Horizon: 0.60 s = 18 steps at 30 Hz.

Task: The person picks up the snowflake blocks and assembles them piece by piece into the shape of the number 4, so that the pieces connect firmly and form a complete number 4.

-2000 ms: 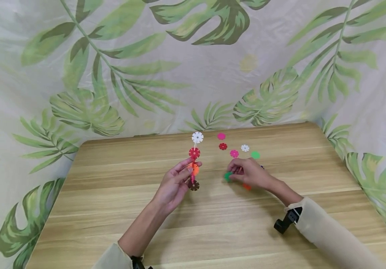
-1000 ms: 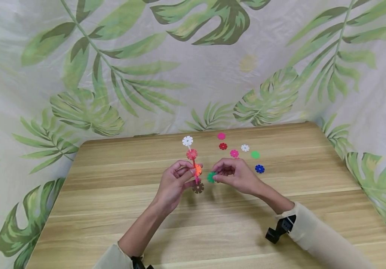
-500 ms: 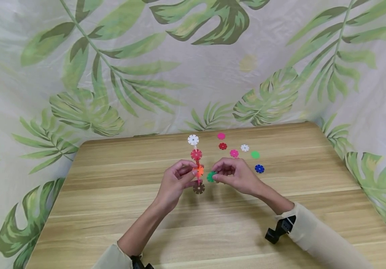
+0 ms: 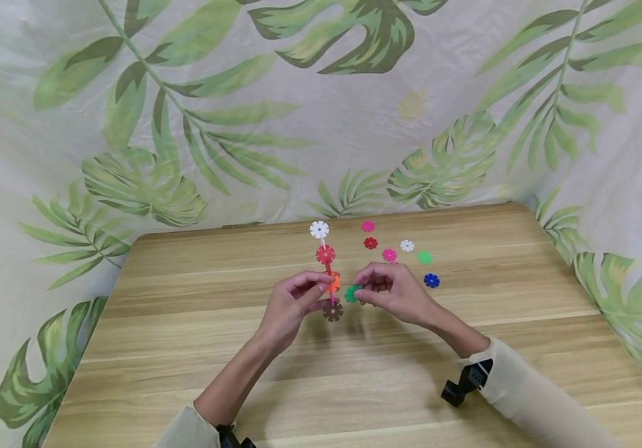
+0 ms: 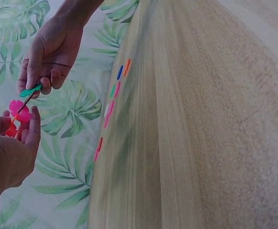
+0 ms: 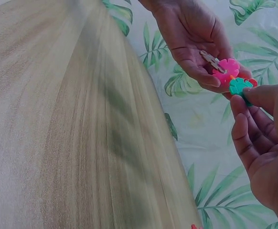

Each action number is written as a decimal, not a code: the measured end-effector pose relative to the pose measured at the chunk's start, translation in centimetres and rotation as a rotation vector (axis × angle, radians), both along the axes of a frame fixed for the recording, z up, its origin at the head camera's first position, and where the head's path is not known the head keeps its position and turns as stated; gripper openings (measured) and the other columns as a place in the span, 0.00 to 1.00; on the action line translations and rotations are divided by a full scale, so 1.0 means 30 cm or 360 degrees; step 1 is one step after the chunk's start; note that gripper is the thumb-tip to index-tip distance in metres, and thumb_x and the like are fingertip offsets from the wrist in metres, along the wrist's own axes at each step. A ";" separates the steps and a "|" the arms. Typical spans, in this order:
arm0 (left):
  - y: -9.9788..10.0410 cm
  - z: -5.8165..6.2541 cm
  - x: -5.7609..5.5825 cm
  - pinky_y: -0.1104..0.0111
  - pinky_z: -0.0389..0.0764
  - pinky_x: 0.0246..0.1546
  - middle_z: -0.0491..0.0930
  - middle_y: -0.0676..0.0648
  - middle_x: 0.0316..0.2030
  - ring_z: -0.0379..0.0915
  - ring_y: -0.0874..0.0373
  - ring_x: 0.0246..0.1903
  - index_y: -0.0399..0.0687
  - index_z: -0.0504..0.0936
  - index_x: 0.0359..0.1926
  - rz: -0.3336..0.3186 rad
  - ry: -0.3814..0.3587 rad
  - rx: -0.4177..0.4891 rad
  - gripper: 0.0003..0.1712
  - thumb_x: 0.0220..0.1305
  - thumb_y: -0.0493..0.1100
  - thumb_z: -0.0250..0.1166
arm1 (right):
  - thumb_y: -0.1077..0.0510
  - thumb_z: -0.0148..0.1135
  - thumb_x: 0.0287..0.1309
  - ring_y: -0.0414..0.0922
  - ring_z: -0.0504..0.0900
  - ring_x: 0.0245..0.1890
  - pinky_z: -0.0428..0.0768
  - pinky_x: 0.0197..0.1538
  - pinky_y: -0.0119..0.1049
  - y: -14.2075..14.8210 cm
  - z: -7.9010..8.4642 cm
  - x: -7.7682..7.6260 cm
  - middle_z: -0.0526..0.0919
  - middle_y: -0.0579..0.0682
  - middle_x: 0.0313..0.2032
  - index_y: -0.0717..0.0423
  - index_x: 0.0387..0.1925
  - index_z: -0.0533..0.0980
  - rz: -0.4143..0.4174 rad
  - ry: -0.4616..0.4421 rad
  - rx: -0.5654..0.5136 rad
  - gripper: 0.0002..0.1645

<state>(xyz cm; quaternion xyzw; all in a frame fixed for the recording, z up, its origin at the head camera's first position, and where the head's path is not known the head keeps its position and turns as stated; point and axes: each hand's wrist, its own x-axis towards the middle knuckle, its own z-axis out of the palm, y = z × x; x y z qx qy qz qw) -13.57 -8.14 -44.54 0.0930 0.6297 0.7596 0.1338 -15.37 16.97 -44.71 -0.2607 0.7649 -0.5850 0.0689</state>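
Gripping disc chain (image 4: 325, 254) w/ your L fingers (image 4: 308, 277), R fingers (image 4: 371, 270) pinching green disc (image 4: 351, 294), prob. unjoined; unused discs (image 4: 389, 255) right-of-ctr.

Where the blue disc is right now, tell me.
In the head view, the blue disc lies on the table to the right of the right hand, just nearer the camera than the light green disc.

Green disc (image 4: 350, 295), orange disc (image 4: 334, 283), brown disc (image 4: 333, 317), pale backdrop (image 4: 332, 130) with green leaf pattern
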 end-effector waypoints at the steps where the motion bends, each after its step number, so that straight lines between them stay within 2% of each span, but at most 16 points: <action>1: 0.000 0.000 0.000 0.57 0.88 0.54 0.84 0.42 0.53 0.81 0.44 0.53 0.30 0.83 0.56 -0.0007 0.0006 -0.0001 0.13 0.76 0.32 0.62 | 0.65 0.72 0.66 0.62 0.86 0.34 0.86 0.35 0.33 0.001 -0.001 0.000 0.89 0.52 0.37 0.59 0.45 0.85 0.0000 -0.0001 -0.0002 0.07; 7: -0.006 -0.004 0.001 0.66 0.89 0.49 0.85 0.39 0.49 0.82 0.52 0.46 0.36 0.85 0.57 -0.0014 0.0045 -0.0111 0.17 0.69 0.34 0.72 | 0.66 0.72 0.66 0.60 0.86 0.34 0.87 0.35 0.33 0.006 -0.001 0.001 0.89 0.52 0.37 0.59 0.45 0.85 0.0011 -0.0009 -0.0014 0.07; 12: -0.009 -0.007 -0.001 0.67 0.88 0.49 0.84 0.40 0.55 0.80 0.50 0.55 0.40 0.85 0.58 -0.0069 0.0051 -0.0163 0.23 0.61 0.31 0.77 | 0.66 0.72 0.66 0.59 0.86 0.33 0.86 0.34 0.33 0.009 -0.004 -0.001 0.89 0.51 0.37 0.59 0.45 0.85 0.0009 0.0014 -0.0017 0.07; 18: -0.011 -0.002 -0.001 0.59 0.88 0.54 0.81 0.37 0.61 0.78 0.45 0.63 0.36 0.80 0.63 -0.0176 -0.0031 -0.0088 0.31 0.58 0.23 0.74 | 0.65 0.72 0.66 0.52 0.85 0.32 0.85 0.33 0.33 0.011 0.000 0.001 0.88 0.50 0.37 0.58 0.45 0.85 -0.0030 0.0031 0.0001 0.07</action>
